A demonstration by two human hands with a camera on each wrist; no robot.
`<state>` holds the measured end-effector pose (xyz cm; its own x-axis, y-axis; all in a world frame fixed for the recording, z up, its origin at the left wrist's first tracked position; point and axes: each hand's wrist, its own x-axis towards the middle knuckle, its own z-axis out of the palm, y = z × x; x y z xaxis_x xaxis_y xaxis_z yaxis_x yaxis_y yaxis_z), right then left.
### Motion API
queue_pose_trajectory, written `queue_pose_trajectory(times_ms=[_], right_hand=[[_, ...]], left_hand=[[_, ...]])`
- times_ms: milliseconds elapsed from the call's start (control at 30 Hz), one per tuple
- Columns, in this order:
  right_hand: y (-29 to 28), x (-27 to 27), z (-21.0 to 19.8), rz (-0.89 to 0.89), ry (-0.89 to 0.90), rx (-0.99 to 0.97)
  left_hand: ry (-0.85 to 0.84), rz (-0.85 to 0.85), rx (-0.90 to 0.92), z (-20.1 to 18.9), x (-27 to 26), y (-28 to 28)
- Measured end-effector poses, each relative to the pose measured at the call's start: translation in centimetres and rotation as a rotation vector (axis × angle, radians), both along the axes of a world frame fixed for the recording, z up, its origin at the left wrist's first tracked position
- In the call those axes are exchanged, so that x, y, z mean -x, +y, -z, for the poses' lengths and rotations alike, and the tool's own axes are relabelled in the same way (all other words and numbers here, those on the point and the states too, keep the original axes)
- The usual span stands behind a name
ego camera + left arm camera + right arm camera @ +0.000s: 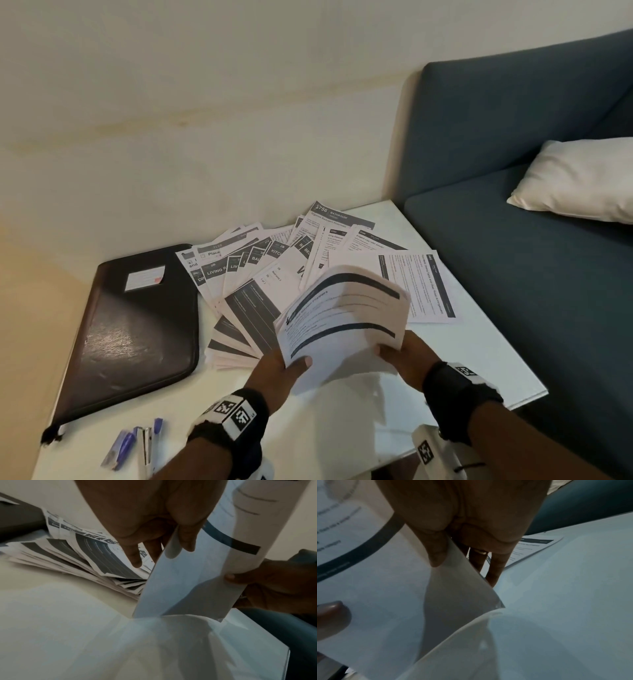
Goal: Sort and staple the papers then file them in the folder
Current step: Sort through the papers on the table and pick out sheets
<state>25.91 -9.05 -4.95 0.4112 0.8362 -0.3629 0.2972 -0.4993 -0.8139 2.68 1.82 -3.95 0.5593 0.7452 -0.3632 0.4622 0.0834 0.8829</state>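
While your left hand [289, 368] and right hand [402, 356] pinch the lower corners of a thin sheaf of printed pages [342, 329], thumbs on top and fingers beneath, it bows above the white counter [479, 363]. Expect it light, floppy and slippery; grip near the edges. More papers [260, 274] fan beside the black folder [133, 329].

Bare table [462, 370] lay open to the right of the hands, up to the sofa [534, 219] (pressed against that edge). On the left, fanned papers [253, 274], a folder [137, 329] and a stapler [147, 448] with pens [120, 445] crowded the surface.
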Motion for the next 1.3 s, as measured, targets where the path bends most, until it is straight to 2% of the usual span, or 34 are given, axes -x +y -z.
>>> queue_pose_trajectory(times_ms=[67,167,267,433,567,667,700,733,800,833,933,1067,1200,1300], right_hand=[[0.3,0.0,-0.7,0.036,0.019,-0.042],[1.2,0.4,-2.7,0.123,0.082,-0.149],[2.3,1.5,-4.4,0.186,0.102,-0.26],[3.3,3.1,-5.2,0.224,0.165,-0.33],[3.8,2.8,-3.9,0.118,0.16,-0.272],[4.1,1.7,-2.2,0.086,0.227,-0.162],[4.3,1.3,-1.6,0.081,0.194,-0.101],[4.5,0.6,-0.8,0.062,0.062,-0.048],[5.2,-0.6,0.8,-0.024,-0.31,0.079],[5.7,-0.8,1.2,-0.07,-0.431,0.125],[8.3,-0.4,2.7,-0.233,-0.626,0.189],[11.6,0.7,4.4,-0.339,-0.773,0.264],[13.0,1.4,5.5,-0.358,-0.791,0.367],[12.8,1.4,5.3,-0.371,-0.83,0.334]], left_hand=[[-0.027,-0.071,-0.038,-0.5,-0.2,0.3],[-0.107,-0.308,-0.11,-2.9,-1.2,1.0],[-0.255,-0.472,-0.055,-5.3,-1.7,1.4],[-0.286,-0.486,0.094,-6.1,-1.1,0.4],[-0.229,-0.473,0.068,-5.7,0.2,1.3],[-0.168,-0.529,0.022,-5.6,2.1,3.3],[-0.142,-0.547,0.002,-5.8,2.9,4.1],[-0.124,-0.561,-0.029,-5.9,3.8,4.8],[-0.117,-0.589,-0.079,-6.5,5.6,5.9],[-0.119,-0.614,-0.096,-6.7,6.3,6.2],[-0.15,-0.685,-0.102,-6.6,7.6,6.9],[-0.143,-0.713,-0.08,-6.2,7.5,7.6],[-0.132,-0.691,-0.06,-5.9,7.1,7.9],[-0.129,-0.684,-0.064,-5.7,7.1,7.9]])
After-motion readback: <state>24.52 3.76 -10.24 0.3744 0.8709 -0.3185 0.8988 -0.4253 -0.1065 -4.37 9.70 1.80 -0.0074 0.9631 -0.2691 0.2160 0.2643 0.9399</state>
